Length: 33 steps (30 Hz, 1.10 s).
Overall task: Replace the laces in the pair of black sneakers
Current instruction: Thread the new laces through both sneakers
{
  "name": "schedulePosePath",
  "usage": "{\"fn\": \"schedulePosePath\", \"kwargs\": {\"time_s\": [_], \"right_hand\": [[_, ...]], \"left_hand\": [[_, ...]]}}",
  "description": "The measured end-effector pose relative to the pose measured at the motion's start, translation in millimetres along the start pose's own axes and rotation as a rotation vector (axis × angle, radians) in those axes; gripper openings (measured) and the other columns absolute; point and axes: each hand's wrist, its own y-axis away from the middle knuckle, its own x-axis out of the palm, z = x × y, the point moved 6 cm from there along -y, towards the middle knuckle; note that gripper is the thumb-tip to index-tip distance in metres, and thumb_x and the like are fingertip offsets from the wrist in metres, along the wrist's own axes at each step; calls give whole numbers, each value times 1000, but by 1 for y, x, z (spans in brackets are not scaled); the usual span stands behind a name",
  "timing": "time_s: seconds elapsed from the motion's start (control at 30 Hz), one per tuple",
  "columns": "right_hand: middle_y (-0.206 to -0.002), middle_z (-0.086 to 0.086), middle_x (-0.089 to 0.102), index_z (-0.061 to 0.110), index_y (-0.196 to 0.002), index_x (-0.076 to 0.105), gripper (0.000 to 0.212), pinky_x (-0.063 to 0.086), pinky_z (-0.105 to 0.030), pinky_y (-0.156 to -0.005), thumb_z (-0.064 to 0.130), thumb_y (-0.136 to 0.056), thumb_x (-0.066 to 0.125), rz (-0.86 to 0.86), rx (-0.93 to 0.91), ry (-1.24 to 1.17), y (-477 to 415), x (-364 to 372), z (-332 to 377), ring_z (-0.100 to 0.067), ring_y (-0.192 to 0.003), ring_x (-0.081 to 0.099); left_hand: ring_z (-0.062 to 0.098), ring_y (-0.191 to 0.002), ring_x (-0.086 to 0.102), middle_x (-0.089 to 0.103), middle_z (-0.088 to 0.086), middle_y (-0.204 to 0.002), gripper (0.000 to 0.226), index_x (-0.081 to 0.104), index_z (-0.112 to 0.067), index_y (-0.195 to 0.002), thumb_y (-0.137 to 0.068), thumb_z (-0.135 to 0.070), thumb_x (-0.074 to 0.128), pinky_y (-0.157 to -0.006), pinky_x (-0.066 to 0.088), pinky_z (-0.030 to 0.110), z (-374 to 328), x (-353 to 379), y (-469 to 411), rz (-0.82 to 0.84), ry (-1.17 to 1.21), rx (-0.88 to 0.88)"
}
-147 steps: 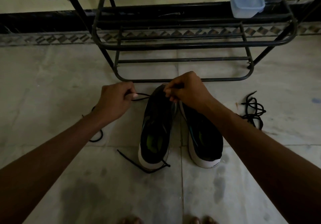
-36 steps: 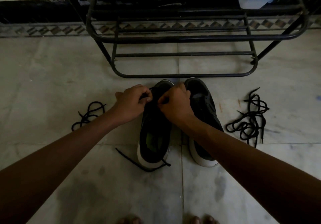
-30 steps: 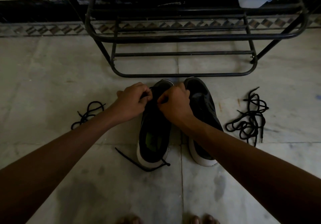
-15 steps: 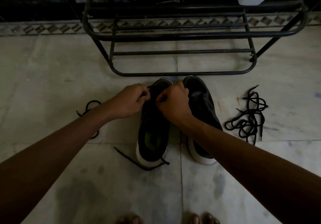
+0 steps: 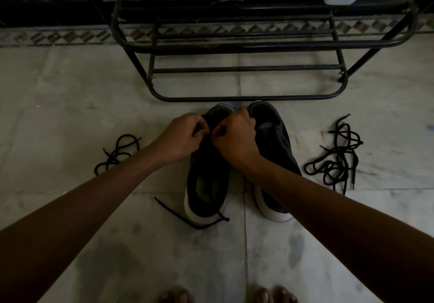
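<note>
On the floor just near of the black metal shoe rack (image 5: 246,97), the head view shows the two black sneakers side by side. Their toes point far, toward the rack, and their heels lie near. Each long axis runs near to far, with the toes leaning slightly together.

The left hand (image 5: 180,138) and right hand (image 5: 237,140) meet over the forefoot of the left sneaker (image 5: 206,173). Both have tightly curled fingers pinching at its front lacing. Dark on dark hides whether they hold lace or upper.

A lace end (image 5: 187,220) trails round that sneaker's heel. The right sneaker (image 5: 272,143) shows no lacing that can be made out.

A lace bundle (image 5: 338,157) lies right of the pair, and a smaller lace (image 5: 119,152) lies left. Which are old and which new cannot be told.

The job looks early: the threading seems to be at the toe-end eyelets of the left sneaker, and the right one is apparently untouched.
</note>
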Motion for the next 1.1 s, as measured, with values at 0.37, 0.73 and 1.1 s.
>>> {"fn": "schedulePosePath", "kwargs": {"time_s": [0.37, 0.73, 1.1], "right_hand": [[-119, -9, 48, 20, -86, 75, 8, 46, -45, -92, 16, -83, 70, -155, -30, 46, 4, 5, 1, -34, -111, 42], [-123, -9, 47, 18, -92, 71, 10, 43, -45, -96, 15, -82, 68, -94, -80, 86, 5, 8, 4, -34, -114, 43], [-124, -13, 42, 3, -91, 67, 7, 52, -43, -92, 3, -84, 64, -89, -207, 127, 7, -2, 17, -31, -103, 55]], "left_hand": [[-4, -48, 56, 63, 6, -70, 8, 70, -5, -86, -88, -4, 77, -41, 38, 10, 22, 2, 8, -85, 554, -322], [11, -103, 63, 62, 2, -112, 29, 76, -16, -115, -90, -2, 73, -84, 49, 15, 15, -2, 12, -104, 224, 44], [19, -128, 58, 55, -4, -141, 39, 71, -28, -127, -89, -38, 65, -104, 49, 52, 22, 5, 25, -121, 8, 174]]}}
